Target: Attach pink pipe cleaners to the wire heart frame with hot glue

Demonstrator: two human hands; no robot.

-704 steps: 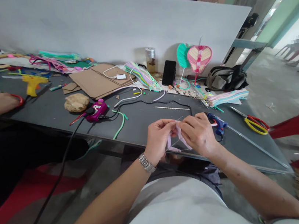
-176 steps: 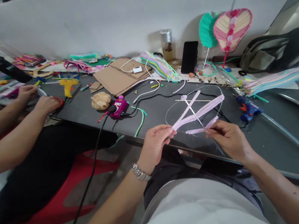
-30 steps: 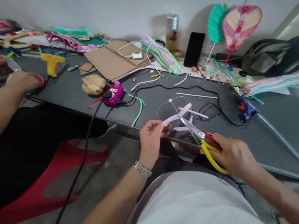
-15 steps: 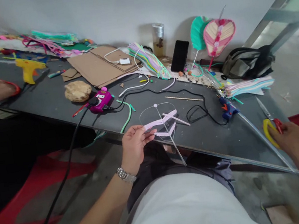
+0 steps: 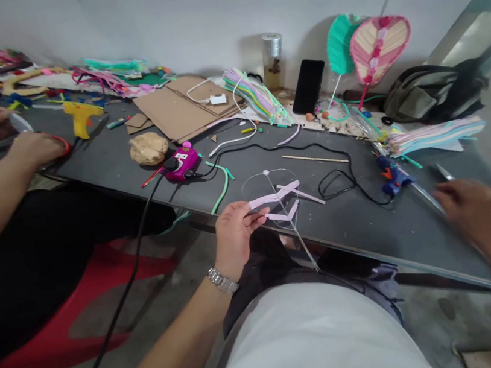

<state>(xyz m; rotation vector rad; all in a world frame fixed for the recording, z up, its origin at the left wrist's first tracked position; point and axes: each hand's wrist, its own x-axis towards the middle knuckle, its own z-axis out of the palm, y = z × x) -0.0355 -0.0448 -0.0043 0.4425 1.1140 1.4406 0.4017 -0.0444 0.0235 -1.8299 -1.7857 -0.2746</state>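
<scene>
Head view: left hand (image 5: 235, 234) pinches pink pipe-cleaner wire frame (image 5: 270, 197).

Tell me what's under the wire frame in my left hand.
The dark table top shows through the wire frame; its stem passes over the table edge, above dark shorts. Whatever lies beneath the left hand is covered.

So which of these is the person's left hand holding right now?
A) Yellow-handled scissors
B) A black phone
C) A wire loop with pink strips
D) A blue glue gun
C. The left hand pinches the pink strips fixed across the wire loop, holding them up over the table's edge.
</scene>
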